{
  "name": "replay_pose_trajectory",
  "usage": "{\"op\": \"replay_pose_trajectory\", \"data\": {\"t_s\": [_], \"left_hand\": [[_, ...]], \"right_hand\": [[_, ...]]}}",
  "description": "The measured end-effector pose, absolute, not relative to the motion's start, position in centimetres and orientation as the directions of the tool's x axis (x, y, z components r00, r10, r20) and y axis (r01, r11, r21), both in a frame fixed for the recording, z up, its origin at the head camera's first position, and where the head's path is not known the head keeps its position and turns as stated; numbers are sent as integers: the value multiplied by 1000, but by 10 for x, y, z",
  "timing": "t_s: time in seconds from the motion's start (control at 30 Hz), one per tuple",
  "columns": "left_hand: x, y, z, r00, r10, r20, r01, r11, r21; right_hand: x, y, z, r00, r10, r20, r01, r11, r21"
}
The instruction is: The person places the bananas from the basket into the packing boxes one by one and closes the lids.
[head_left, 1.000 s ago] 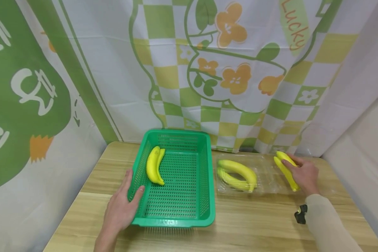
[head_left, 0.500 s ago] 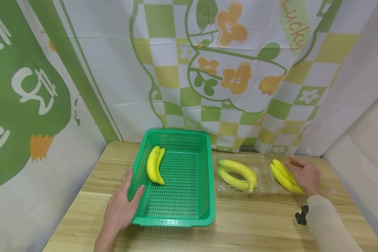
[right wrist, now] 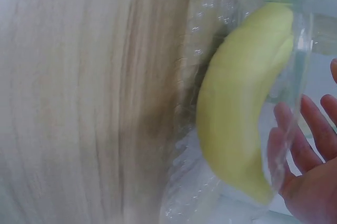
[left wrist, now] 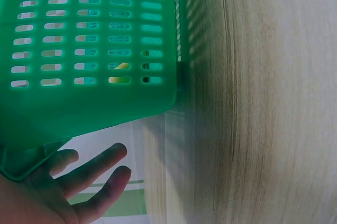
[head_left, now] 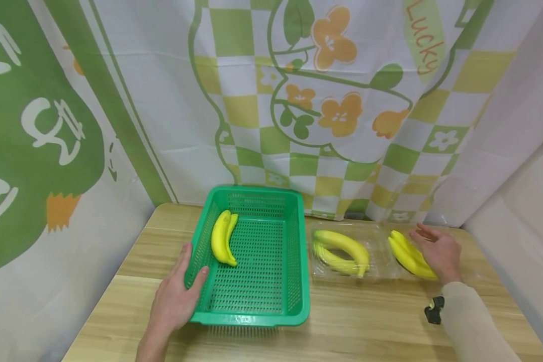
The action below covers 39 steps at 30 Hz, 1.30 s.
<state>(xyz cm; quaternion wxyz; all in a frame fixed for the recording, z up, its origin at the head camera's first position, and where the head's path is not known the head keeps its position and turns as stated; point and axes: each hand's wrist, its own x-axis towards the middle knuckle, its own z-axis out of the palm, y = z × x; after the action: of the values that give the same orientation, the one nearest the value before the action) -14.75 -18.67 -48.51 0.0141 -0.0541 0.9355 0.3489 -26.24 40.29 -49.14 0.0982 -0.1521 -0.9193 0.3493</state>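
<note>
A green perforated basket (head_left: 294, 261) stands at the middle-left, with yellow bananas (head_left: 219, 239) lying along its left side. My left hand (head_left: 176, 291) rests on the basket's left rim, thumb over the inside; in the left wrist view its fingers (left wrist: 108, 192) extend loosely outside, apart from the wall. To the right, bananas (head_left: 344, 244) lie in clear plastic packaging (head_left: 380, 251). Beside my right hand (head_left: 441, 254) are more bananas (head_left: 407, 254) in clear plastic. The right wrist view shows the right hand's relaxed fingers (right wrist: 303, 145), partly seen through the plastic, apart from the banana (right wrist: 231, 98).
The wooden table (head_left: 357, 317) extends below the basket and packaging. A patterned curtain (head_left: 335, 125) hangs along the table's back edge. White and green cloth walls flank both sides. A small black device (head_left: 433, 309) sits at my right wrist.
My right hand held the right-hand bananas a second ago and let go; they now lie lower, tilted in the plastic. Since half a second ago, little has moved. The left hand and basket keep their place.
</note>
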Motion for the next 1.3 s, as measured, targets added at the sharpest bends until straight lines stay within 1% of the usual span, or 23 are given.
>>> {"op": "replay_pose_trajectory", "data": {"t_s": [0.27, 0.6, 1.0, 1.17, 1.3], "left_hand": [[-148, -187, -486, -994, -89, -67, -111, 752, 650], [-147, -187, -487, -994, -92, -57, -106, 739, 666], [-147, -187, -487, -994, -93, -48, -101, 734, 671], [-148, -187, -487, -995, -87, -54, -101, 738, 667], [-148, -187, -487, -995, -84, -52, -97, 739, 667]], "right_hand": [[-263, 394, -479, -937, 331, 115, 148, 672, -726], [-266, 370, -450, -931, 313, 187, 44, 606, -794], [-274, 335, -414, -937, 283, 207, -53, 468, -882], [-277, 319, -404, -937, 263, 231, -97, 441, -892], [-280, 307, -398, -942, 245, 230, -104, 439, -892]]}}
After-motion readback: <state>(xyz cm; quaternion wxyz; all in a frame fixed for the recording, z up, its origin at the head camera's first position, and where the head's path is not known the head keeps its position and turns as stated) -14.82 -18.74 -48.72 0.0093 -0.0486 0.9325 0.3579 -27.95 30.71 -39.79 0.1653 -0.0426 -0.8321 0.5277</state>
